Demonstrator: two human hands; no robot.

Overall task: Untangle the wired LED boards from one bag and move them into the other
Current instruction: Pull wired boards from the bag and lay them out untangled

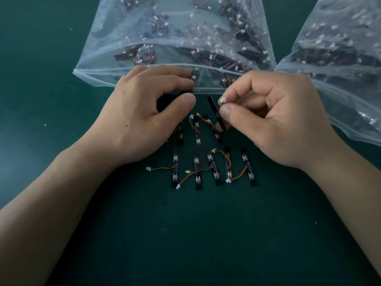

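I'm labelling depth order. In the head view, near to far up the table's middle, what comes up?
First the near row of five LED boards → farther row of boards → left hand beside right hand, which pinches a white connector → middle bag's lip → tangled boards inside it.

Both forearms bare, reaching in from the near corners of the dark green bench (185, 234). Left hand (144, 112) palm down, fingers (169, 74) nearly straight, thumb held apart. Right hand (274, 120) curled, thumb and forefinger pinching a small white plastic connector (222, 100).
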